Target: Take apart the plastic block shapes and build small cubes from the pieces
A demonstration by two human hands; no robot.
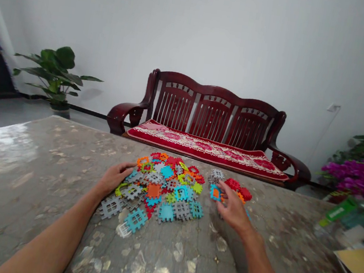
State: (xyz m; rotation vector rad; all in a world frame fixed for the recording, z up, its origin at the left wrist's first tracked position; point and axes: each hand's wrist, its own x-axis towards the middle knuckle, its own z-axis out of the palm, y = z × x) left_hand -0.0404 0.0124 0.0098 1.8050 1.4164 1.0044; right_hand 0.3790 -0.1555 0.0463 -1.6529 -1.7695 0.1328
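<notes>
A pile of plastic interlocking tiles (170, 185) in grey, blue, red, orange and lime lies on the table in front of me, many with window-like cut-outs. My left hand (116, 178) rests at the pile's left edge, fingers stretched over the outer tiles and holding nothing that I can see. To the right of the pile, my right hand (232, 208) has its thumb and fingers around a blue tile with an orange centre (215, 192). Beyond that hand is a smaller group of red tiles (232, 183), with grey tiles (217, 174) beside it and orange ones partly hidden.
The table (162, 266) has a glossy floral-patterned cover. Behind it stands a dark red wooden bench (213, 109) with a red floral seat cover. At the right edge are a green box (341, 209), papers (360, 268) and purple flowers (361, 174). A potted plant (57, 74) stands back left.
</notes>
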